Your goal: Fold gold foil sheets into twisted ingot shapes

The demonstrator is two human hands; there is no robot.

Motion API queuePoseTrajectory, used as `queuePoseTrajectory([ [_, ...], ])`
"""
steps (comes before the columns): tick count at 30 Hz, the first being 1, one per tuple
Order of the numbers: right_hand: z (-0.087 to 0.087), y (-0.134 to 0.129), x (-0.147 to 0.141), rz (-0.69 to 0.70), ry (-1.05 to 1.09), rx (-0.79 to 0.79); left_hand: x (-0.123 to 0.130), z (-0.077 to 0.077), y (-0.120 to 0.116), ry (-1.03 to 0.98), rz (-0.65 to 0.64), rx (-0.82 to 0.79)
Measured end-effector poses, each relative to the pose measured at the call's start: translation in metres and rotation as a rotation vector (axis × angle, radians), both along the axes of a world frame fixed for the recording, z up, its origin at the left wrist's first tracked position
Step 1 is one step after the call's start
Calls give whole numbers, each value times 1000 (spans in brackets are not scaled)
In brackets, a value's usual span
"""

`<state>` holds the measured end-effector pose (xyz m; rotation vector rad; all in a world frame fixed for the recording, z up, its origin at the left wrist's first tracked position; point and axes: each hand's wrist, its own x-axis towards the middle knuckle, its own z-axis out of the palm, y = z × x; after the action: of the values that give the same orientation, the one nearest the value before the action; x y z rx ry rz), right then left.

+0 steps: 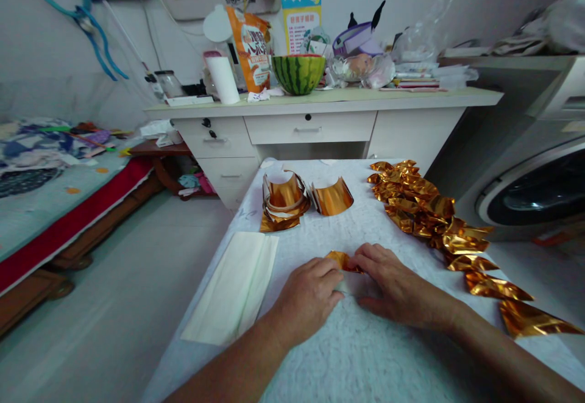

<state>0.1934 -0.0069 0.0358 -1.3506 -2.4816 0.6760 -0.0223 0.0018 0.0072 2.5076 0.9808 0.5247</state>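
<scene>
A small piece of gold foil [340, 260] with a whitish sheet [351, 283] at its near side lies between my hands, low over the cloth-covered table. My left hand [307, 296] curls its fingers at the left end of the foil. From the right, my right hand [388, 284] presses its fingertips on the other end, thumb lower down. My fingers hide part of the piece. Beside my left forearm is a stack of pale paper sheets [233, 287]. Beyond my hands stand curled gold foil sheets [333, 199] and a bundle of foil [284, 199].
A row of folded gold foil pieces [425, 208] runs along the table's right side. Behind is a white desk [315, 107] bearing a cut watermelon [299, 74] and an orange bag [250, 49]. A washing machine [543, 107] stands right, a bed [68, 199] left.
</scene>
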Motion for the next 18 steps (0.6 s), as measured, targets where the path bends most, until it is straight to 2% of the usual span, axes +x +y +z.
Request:
queuePoseTrajectory([
  [5, -5, -2, -2, -27, 16, 11, -1, 0, -3, -84, 132, 40],
  [9, -6, -3, 0, -37, 23, -6, -7, 3, -1, -14, 267, 63],
  [12, -6, -3, 2, -28, 37, -4, -10, 3, 1, 39, 238, 39],
  [18, -9, -3, 5, -23, 51, -2, -8, 2, 3, 46, 95, 46],
])
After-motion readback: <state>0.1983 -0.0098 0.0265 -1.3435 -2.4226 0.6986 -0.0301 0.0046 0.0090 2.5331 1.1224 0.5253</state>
